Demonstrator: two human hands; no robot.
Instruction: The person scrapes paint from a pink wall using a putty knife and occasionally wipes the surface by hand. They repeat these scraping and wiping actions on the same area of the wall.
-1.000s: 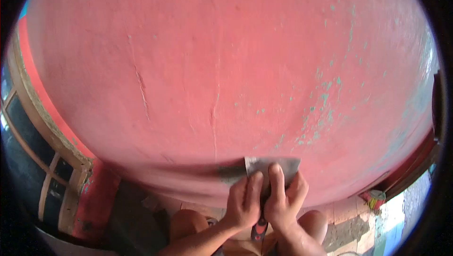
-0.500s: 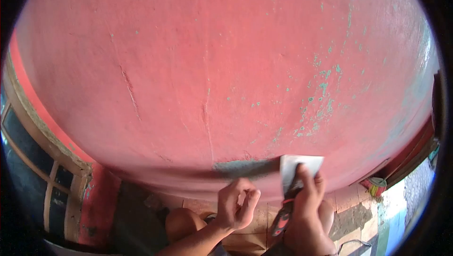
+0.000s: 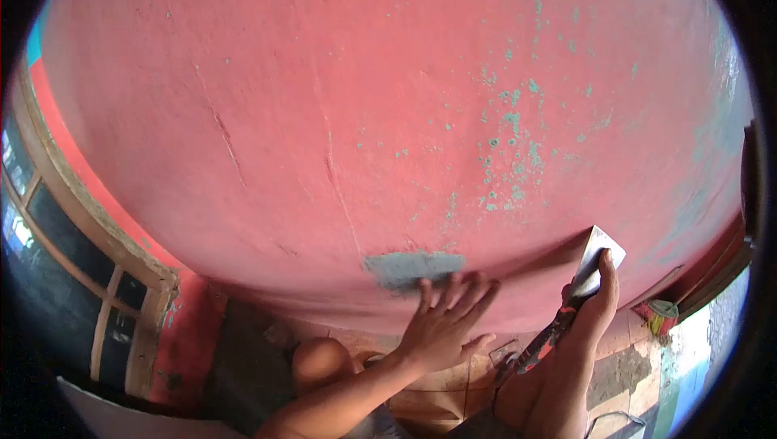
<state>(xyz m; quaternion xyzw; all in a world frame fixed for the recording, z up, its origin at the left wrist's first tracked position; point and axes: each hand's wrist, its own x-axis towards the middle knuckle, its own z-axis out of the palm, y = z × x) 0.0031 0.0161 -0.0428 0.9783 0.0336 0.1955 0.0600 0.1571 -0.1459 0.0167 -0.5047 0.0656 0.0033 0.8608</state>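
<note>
In the head view, my right hand point(image 3: 597, 305) is closed round a putty knife point(image 3: 597, 263) with a black and red handle. Its wide metal blade points up in front of the wall; whether it touches cannot be told. My left hand point(image 3: 445, 327) is open, fingers spread, at the lower edge of a grey patch point(image 3: 409, 269) low on the red painted wall point(image 3: 283, 99). Its fingertips overlap the patch or lie just below it. The patch shows bare grey where the red paint is absent.
Green flecks point(image 3: 510, 123) and a long crack point(image 3: 227, 144) mark the wall. A wood-framed glass panel point(image 3: 69, 237) is at the left. A broom head point(image 3: 662, 316) rests at the lower right, near tiled floor point(image 3: 619, 378). A bent knee point(image 3: 320, 364) shows below.
My left hand has gone from curled fingers to spread ones and moved up and right to the grey patch. My right hand has carried the putty knife right, off the patch. The view has shifted slightly.
</note>
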